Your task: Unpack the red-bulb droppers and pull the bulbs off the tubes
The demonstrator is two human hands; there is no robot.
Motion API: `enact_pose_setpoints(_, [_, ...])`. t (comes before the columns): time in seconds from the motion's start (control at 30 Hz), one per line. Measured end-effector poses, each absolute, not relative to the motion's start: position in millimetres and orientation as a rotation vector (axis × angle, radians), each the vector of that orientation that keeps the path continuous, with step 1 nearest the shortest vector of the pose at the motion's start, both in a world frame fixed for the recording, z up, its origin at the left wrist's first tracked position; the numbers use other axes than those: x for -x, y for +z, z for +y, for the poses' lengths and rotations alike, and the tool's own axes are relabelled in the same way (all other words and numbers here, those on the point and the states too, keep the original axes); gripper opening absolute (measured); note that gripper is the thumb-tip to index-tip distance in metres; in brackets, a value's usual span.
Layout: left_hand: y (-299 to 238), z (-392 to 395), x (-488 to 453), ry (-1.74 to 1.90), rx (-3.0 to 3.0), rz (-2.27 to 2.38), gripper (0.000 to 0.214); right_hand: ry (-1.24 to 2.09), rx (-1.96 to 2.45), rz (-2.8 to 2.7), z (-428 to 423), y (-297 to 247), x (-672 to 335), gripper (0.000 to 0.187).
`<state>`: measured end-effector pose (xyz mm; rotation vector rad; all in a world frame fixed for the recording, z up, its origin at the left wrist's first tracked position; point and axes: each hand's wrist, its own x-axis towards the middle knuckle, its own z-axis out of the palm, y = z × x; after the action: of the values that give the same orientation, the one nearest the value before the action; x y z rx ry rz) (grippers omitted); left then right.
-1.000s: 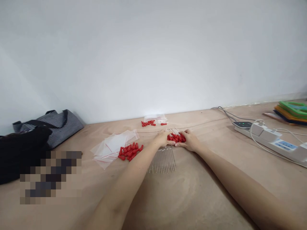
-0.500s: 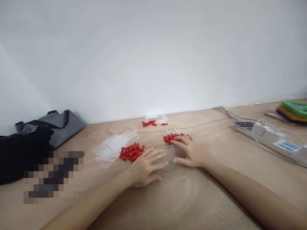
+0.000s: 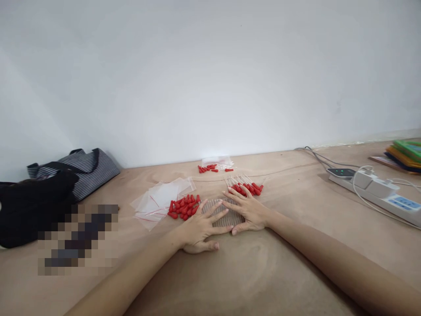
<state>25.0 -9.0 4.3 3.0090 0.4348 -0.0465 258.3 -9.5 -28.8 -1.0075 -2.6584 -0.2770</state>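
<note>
A row of thin clear tubes (image 3: 224, 220) lies side by side on the wooden table. My left hand (image 3: 201, 228) rests over their left part, fingers spread and thumb apart. On the right part lies my right hand (image 3: 250, 212), its fingers fanned out and its thumb near the tubes' front end. Part of the row is hidden under both hands. Beside my left fingers is a pile of red rubber bulbs (image 3: 184, 207). Just beyond my right fingers lie droppers (image 3: 254, 189), clear tubes with red bulbs on their near ends.
Flat clear zip bags (image 3: 158, 199) lie left of the bulbs. Another bag (image 3: 213, 161) with small red-bulbed droppers lies by the wall. A power strip (image 3: 375, 193) with cables and stacked coloured frames (image 3: 408, 151) are right; a striped bag (image 3: 98, 169) is left.
My right hand has moved left onto the tubes, closer to my left hand. My left hand stays over the row with its fingers more spread. The view has shifted slightly.
</note>
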Motion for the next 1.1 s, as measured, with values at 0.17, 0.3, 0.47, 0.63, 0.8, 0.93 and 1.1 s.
enact_pose_setpoints(0.17, [3,-2,-25,-0.012,-3.041,0.461,0.054,-0.296,0.925,-2.578,-7,-25,-259,0.08])
enact_pose_setpoints(0.3, [3,-11,-16,0.145,-3.067,0.504,0.052,-0.228,1.486,-2.007,2,-16,-278,0.045])
enact_pose_setpoints(0.47, [-6,-28,-3,0.524,-3.039,0.521,0.039,0.07,2.353,-1.29,37,-8,-326,0.034])
enact_pose_setpoints(0.63, [-10,-34,-4,0.75,-3.008,0.492,0.029,0.263,2.427,-1.269,65,-14,-341,0.024])
enact_pose_setpoints(0.8, [-1,-37,-9,0.754,-3.023,0.499,0.024,0.407,2.298,-1.293,72,-9,-340,0.022])
enact_pose_setpoints(0.93, [-2,-37,-11,0.883,-3.036,0.548,0.019,0.497,2.045,-1.28,58,3,-337,0.03])
enact_pose_setpoints(1.1, [-11,-30,-22,1.213,-2.877,1.023,0.014,0.609,1.598,-1.291,20,2,-292,0.024])
